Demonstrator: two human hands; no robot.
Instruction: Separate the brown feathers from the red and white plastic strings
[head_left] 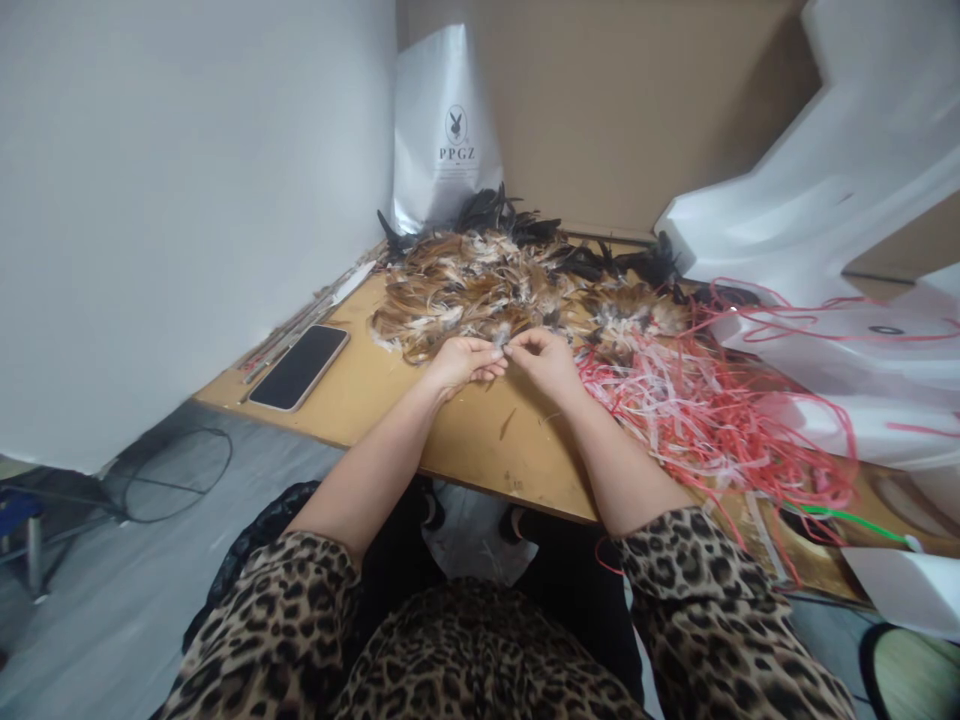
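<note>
My left hand (466,366) and my right hand (546,364) meet at the near edge of a brown and black feather pile (480,280). Thumb and fingers are pinched together on both hands. A whitish, fluffy feather base (501,338) shows between the fingertips, and the two hands seem to share one feather; its finer detail is too small to make out. Beside my right forearm lies a tangle of pink and red ribbon strips (712,420). A few loose feather bits (508,424) rest on the wooden table (480,440) below my hands.
A phone (300,368) lies at the table's left, near thin sticks (300,325) along the edge. Behind the feathers stands a silver bag (442,130). White moulded foam-like pieces (817,200) rise at the right, above a green strip (855,522).
</note>
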